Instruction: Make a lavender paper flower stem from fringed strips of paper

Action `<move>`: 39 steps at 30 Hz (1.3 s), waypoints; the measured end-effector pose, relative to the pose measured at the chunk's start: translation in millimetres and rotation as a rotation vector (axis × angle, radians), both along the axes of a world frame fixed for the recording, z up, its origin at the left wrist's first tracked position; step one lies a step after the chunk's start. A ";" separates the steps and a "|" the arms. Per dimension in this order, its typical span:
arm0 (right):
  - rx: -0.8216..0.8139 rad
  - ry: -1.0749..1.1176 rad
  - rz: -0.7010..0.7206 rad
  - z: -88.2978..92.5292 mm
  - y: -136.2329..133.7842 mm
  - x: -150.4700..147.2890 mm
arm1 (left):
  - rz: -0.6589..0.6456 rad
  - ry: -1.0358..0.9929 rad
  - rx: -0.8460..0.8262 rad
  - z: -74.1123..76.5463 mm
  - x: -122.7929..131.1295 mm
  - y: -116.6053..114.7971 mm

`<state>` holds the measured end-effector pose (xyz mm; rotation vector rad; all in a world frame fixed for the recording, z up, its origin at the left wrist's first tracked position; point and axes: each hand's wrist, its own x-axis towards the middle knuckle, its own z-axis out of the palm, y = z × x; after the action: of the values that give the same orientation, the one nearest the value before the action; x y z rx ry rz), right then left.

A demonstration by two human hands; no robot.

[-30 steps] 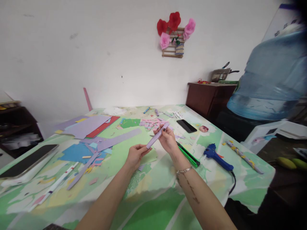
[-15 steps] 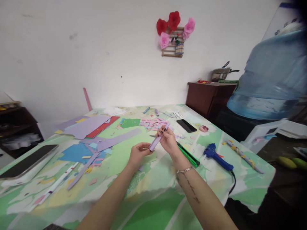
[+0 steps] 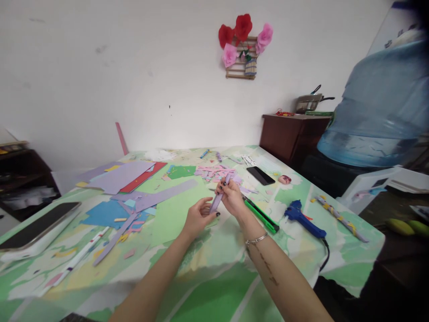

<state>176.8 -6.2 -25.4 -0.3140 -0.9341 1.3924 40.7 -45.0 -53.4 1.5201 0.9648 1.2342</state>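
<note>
A narrow folded or rolled strip of purple paper [image 3: 216, 203] is held slantwise above the table, its upper end pointing away from me. My right hand [image 3: 232, 197] is closed around its upper part, with the tip showing above the fingers. At the lower end, my left hand [image 3: 198, 218] has its thumb in front and its fingers behind, closed on the paper. Just right of my right wrist lies a green utility knife [image 3: 262, 215]. Light green paper [image 3: 174, 217] lies under and left of my left hand. Pink paper scraps [image 3: 214, 172] are heaped beyond both hands.
A blue glue gun [image 3: 304, 219] with a black cord and a purple stick wound with yellow [image 3: 340, 218] lie at the right. A black phone [image 3: 260, 175] rests behind the knife. Purple sheets [image 3: 120, 176], blue paper [image 3: 102, 213] and a larger phone [image 3: 40, 226] occupy the left.
My left hand has moved slightly right and up along the purple strip, its thumb now across the lower end. The strip stands a little steeper in my right hand.
</note>
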 end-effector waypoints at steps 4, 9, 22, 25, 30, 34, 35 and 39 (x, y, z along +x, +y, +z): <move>0.043 -0.097 0.029 -4.7 -2.8 -9.0 | 0.113 0.224 0.115 -5.1 1.8 0.4; 0.119 -0.261 0.066 -9.6 -4.1 -11.8 | 0.100 0.402 0.180 -5.1 -0.4 -1.8; 0.184 -0.459 0.126 -16.7 -4.3 -8.6 | -0.023 0.296 0.111 -7.6 -1.6 -0.3; 0.189 -0.452 0.137 -18.2 -4.3 -9.7 | -0.011 0.285 0.090 -7.3 -0.9 -0.2; 0.207 -0.480 0.123 -16.5 -5.1 -10.1 | -0.033 0.228 0.046 -7.5 -1.2 1.4; 0.197 -0.481 0.149 -14.7 -5.6 -8.9 | -0.018 0.225 0.053 -10.7 -2.0 3.8; 0.190 -0.480 0.153 -14.2 -5.9 -8.6 | -0.015 0.219 0.050 -11.8 -2.2 4.6; 0.188 -0.481 0.134 -12.2 -7.2 -8.7 | -0.015 0.193 0.045 -14.8 -3.3 7.8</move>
<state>168.2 -13.4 -37.6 -0.4613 -1.4954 1.3624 37.4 -37.2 -68.2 1.7029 1.0541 1.1201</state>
